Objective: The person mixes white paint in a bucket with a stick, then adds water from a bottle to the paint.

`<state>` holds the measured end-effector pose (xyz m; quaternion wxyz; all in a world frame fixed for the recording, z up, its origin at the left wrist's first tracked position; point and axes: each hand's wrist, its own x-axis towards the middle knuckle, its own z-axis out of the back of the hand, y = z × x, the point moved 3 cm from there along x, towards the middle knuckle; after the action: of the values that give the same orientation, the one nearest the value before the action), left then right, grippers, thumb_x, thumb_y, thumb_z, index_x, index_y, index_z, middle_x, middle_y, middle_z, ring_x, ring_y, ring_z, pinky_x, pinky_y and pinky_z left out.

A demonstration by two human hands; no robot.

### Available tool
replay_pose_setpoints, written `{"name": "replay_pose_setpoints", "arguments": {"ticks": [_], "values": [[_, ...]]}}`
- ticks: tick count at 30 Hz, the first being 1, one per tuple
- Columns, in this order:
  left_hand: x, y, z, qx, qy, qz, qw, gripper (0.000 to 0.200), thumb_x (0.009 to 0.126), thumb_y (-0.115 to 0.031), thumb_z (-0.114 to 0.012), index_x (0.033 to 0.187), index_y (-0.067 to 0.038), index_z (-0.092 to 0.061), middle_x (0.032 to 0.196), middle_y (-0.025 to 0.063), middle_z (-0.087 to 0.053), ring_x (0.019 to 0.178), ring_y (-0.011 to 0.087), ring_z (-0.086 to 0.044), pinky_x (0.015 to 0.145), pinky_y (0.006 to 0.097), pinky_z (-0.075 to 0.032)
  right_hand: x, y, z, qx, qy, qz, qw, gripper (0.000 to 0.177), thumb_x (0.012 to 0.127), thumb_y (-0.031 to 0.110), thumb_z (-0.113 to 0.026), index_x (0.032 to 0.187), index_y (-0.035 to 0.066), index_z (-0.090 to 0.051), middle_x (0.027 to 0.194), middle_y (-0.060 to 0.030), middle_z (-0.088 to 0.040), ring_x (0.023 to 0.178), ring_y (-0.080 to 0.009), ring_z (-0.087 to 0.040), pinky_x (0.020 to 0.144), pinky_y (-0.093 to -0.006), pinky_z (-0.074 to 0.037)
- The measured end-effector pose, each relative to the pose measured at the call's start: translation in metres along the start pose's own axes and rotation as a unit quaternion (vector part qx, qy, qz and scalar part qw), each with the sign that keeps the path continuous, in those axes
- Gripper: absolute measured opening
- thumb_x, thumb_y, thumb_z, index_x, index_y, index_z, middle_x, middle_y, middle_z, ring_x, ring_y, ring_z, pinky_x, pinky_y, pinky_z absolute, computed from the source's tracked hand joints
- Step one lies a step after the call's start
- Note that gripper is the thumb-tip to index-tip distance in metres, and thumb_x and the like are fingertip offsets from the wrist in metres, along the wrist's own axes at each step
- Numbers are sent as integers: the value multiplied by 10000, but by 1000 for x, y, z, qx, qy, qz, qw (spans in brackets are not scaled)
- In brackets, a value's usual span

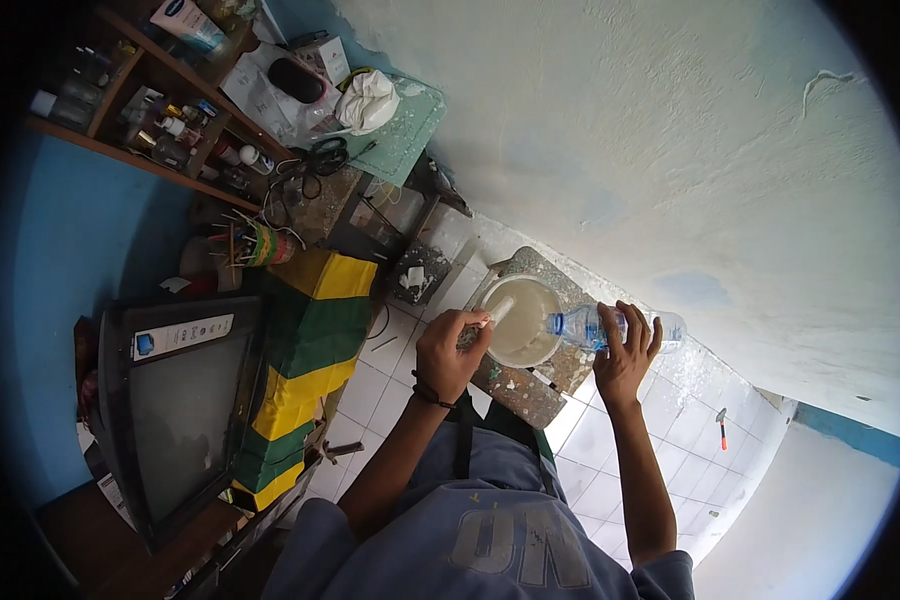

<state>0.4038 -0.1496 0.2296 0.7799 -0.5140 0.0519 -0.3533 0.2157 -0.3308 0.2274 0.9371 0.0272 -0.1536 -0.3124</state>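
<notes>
A rough white plastered wall [670, 150] fills the upper right of the frame. A dark boxy television set [185, 400] is seen at the lower left, with a yellow and green cloth [305, 350] draped just beside it. A white tiled floor [630, 450] is spread across the lower right. Near the centre, a paint-speckled flat board [530, 390] is laid on the tiles, and a round pale bowl [520, 325] of cloudy beige liquid is set on it. A clear plastic bottle with a blue label [595, 325] is held on its side just right of the bowl, its neck pointed over the rim. The bottle is gripped by the right hand [625, 355], with the fingers wrapped around its body. The left hand [450, 350] is closed around a thin white stick [500, 310], which is extended over the bowl's left rim. A small orange-handled tool [722, 428] is seen on the tiles at the right.
</notes>
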Motion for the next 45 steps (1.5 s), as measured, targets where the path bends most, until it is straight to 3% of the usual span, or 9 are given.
{"name": "replay_pose_setpoints", "arguments": {"ticks": [13,19,25,28,34,40,45], "values": [[2,2,-1,-11,5,-4,1000,160,767,-60,-717,892,-67,-618,872,75,-686,787,248,-662,695,336,-515,0,3,2,74,-8,-57,996,719,578,-63,-598,1250,189,-547,1249,-62,-501,1242,-252,-441,1135,-508,-153],[3,4,-2,-18,13,7,1000,152,772,-62,-713,889,-64,-616,871,76,-686,776,247,-660,691,336,-513,-4,2,0,44,4,-43,998,710,585,-72,-612,1241,192,-549,1236,-57,-511,1239,-248,-445,1136,-509,-155],[5,5,-2,-8,8,-36,999,164,762,-14,-723,890,-24,-621,856,111,-675,745,201,-668,649,283,-545,-6,1,-1,46,-4,-41,998,719,586,-67,-642,1249,191,-534,1228,-59,-513,1231,-253,-453,1135,-507,-170],[6,5,-2,-18,13,-24,999,162,764,-12,-719,893,-22,-623,857,112,-676,746,197,-669,649,283,-545,-5,-2,-5,106,-1,-67,992,671,618,-46,-657,1254,121,-525,1231,-97,-533,1213,-283,-471,1115,-509,-210],[7,4,-1,-9,15,-22,1000,158,764,-23,-722,890,-24,-625,859,109,-681,741,198,-670,644,285,-542,-9,-6,-15,161,1,-69,985,694,618,-26,-692,1272,86,-488,1240,-124,-540,1202,-323,-475,1095,-527,-248],[10,3,0,-1,8,-33,999,153,762,-43,-722,885,-33,-630,850,98,-687,735,215,-671,647,295,-538,-9,-11,-15,164,-17,-80,983,676,625,-15,-697,1261,101,-501,1231,-115,-545,1199,-313,-480,1103,-518,-235],[11,4,-1,-4,10,-28,1000,152,763,-42,-721,885,-32,-631,848,96,-687,730,211,-670,644,293,-537,-6,-3,-7,81,10,-41,996,671,607,-58,-629,1233,168,-541,1241,-66,-517,1235,-264,-453,1139,-505,-171]]}}
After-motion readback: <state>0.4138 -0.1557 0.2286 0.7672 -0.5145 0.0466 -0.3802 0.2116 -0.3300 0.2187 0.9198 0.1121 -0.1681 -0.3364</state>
